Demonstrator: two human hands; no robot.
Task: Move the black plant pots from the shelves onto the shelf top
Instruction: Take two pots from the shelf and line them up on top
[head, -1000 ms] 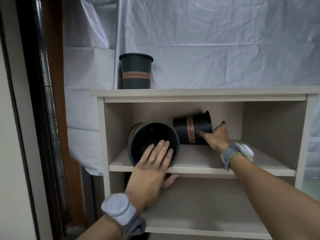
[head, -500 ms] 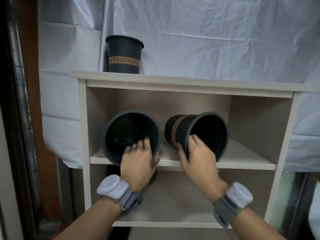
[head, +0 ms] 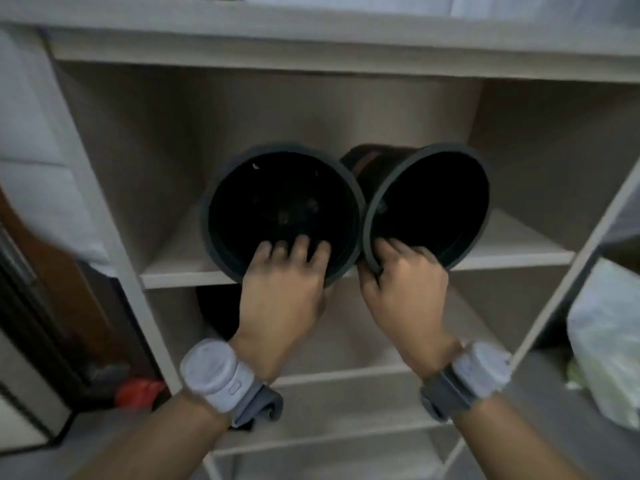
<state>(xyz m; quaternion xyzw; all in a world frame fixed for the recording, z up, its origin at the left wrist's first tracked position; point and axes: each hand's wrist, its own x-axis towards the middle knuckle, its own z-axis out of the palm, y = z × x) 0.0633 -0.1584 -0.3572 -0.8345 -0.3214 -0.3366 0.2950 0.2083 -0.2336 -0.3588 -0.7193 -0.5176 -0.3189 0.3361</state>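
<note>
Two black plant pots lie on their sides on the middle shelf (head: 512, 247), mouths facing me. My left hand (head: 284, 292) grips the lower rim of the left pot (head: 277, 202), fingers inside it. My right hand (head: 405, 285) grips the lower rim of the right pot (head: 433, 202), fingers curled over the edge. The two rims touch. An orange band shows on the right pot's side. A further dark pot (head: 218, 310) sits on the shelf below, mostly hidden behind my left hand. The shelf top (head: 311, 29) runs along the frame's upper edge.
The pale wood shelf unit has side panels left (head: 104, 202) and right (head: 561, 289). A dark frame (head: 34, 306) and a red object (head: 138, 391) sit low at the left. A pale plastic bag (head: 609, 348) lies at the right. White sheeting hangs behind.
The view has dropped and closed in, so the pot on the shelf top is out of frame. Both pots have come forward and together, rims now touching; both hands grip their lower rims.
</note>
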